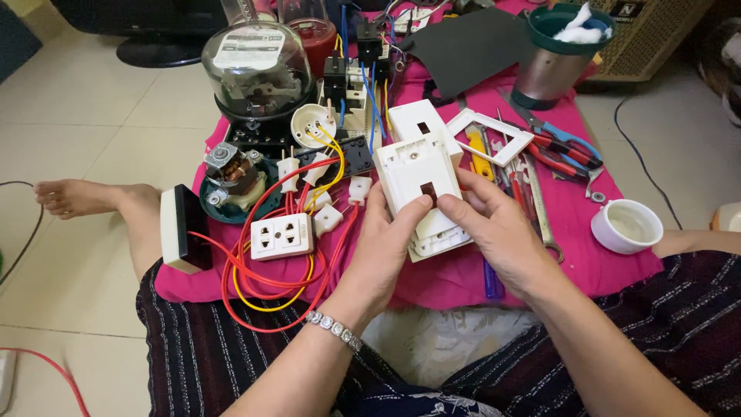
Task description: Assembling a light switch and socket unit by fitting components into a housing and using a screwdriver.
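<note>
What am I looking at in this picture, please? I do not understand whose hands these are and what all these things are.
The one picture comes from a camera worn on a person's head, looking down at that person's own two bare hands. The left hand and the right hand together hold a white plastic switch plate with a small dark square opening. Below lies a pink cloth covered with electrical parts: a white double socket with red and yellow wires, a glass-domed meter, a small motor, pliers and a white cup.
</note>
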